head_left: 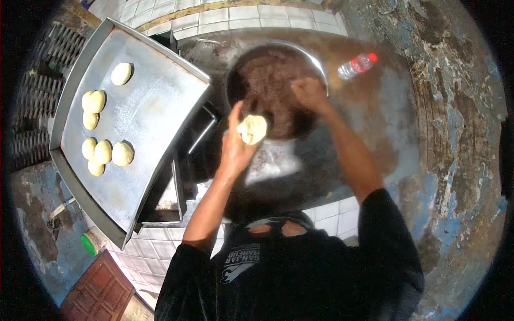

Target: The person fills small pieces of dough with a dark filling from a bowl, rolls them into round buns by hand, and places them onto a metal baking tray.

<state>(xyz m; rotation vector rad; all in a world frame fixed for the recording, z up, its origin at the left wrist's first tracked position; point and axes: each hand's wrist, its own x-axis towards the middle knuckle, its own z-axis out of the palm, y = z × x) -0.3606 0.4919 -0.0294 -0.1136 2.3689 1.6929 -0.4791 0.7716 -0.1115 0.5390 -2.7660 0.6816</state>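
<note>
My left hand [235, 150] holds a flattened piece of pale yellow dough [252, 130] with an uneven top, over the lower left of a round metal bowl [317, 60]. The bowl holds dark brown crumbly material [273, 72]. My right hand [309, 93] is at the right side of that material, fingers bent closed; whether anything is in them I cannot make out. To the left, a large metal tray [150, 107] carries several rounded dough pieces [122, 73], some touching one another.
A clear plastic bottle with a red cap [356, 66] lies right of the bowl on the worn table [375, 134]. More metal trays [176, 187] sit beneath the large tray. A stained wall [450, 134] is at the right, and a green-lidded container [90, 243] at lower left.
</note>
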